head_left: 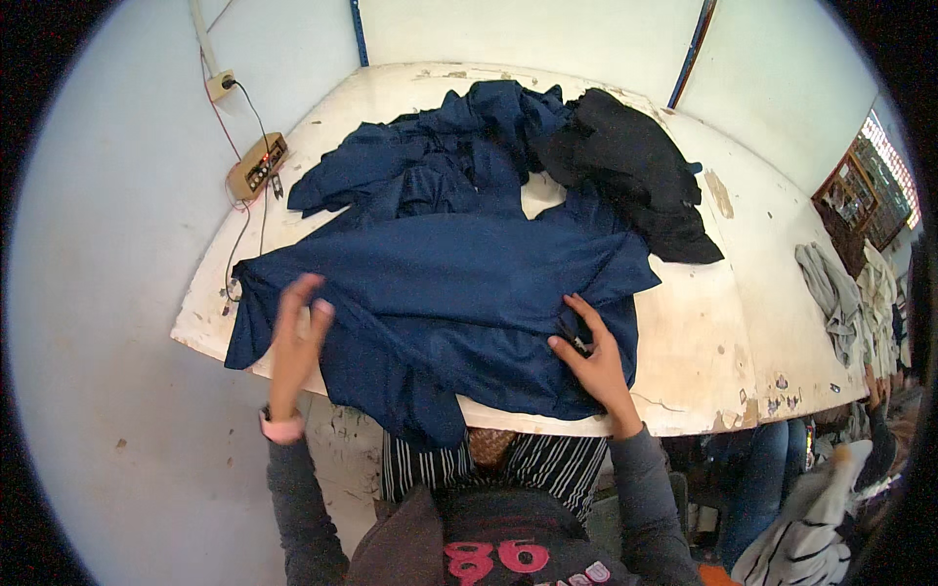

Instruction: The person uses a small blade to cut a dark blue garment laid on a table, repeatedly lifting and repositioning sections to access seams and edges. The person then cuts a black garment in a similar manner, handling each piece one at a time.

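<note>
I count two bare hands in my feed, one pale worn table (699, 322), one navy blue cloth piece (449, 264) spread closest to the wearer, one rumpled navy pile (420, 156) at twelve o'clock whose layers I cannot count, and one black cloth piece (635, 171) at one o'clock. I also count one beige control box (257, 168) with a lit red light at ten o'clock, one wall socket (221, 85) with a black plug above it, and one pink wristband (281, 428). The navy blue cloth piece lies creased across the middle of my view, its lower edge hanging over the table's front at six o'clock. The left hand (298, 337), at eight o'clock, is blurred for me, its thumb and fingers apart over the cloth's left part; whether they touch it I cannot tell. The right hand (598, 359), at four o'clock, lies on the cloth's right part, with fabric running from its fingertips toward nine and twelve o'clock. Its thumb and forefinger stand wide, with one small dark object (578, 343) in the gap, and I cannot tell whether the hidden fingers grip that
</note>
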Demonstrator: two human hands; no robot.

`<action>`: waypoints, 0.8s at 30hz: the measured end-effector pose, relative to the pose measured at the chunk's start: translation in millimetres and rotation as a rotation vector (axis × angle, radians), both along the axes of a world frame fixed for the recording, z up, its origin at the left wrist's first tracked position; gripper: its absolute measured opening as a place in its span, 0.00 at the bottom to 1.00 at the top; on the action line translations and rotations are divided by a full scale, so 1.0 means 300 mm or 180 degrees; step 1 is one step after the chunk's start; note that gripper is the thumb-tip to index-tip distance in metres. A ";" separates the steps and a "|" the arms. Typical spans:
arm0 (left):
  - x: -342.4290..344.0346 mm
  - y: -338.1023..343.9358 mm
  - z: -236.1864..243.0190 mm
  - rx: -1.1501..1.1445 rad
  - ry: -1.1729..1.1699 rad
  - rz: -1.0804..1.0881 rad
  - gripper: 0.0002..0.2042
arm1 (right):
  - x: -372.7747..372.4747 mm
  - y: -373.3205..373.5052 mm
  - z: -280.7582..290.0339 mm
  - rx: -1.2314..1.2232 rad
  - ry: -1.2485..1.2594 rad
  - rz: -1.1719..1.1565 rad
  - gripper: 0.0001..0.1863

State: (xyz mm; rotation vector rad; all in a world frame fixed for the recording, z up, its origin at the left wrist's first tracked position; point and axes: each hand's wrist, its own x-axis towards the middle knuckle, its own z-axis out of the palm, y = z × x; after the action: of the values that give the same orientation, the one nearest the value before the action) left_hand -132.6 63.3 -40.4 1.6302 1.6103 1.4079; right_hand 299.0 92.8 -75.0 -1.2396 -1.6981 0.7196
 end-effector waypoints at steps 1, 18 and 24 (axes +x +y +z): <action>0.086 -0.055 0.033 -0.0115 0.0732 -0.0416 0.24 | 0.012 -0.002 0.000 -0.0124 0.0210 0.0012 0.30; -0.007 0.025 -0.118 -0.0900 0.2208 -0.0143 0.28 | 0.244 -0.391 0.112 -0.0888 -0.0055 -0.0162 0.17; 0.000 0.032 -0.140 -0.0823 0.2310 0.0009 0.27 | 0.233 -0.448 0.044 0.0226 -0.2010 0.0042 0.23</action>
State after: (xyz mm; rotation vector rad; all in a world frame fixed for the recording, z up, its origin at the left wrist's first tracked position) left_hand -132.4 72.9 -82.3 2.0966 2.0556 0.5713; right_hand 368.8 -41.6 -61.7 -1.5040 -2.2119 0.2743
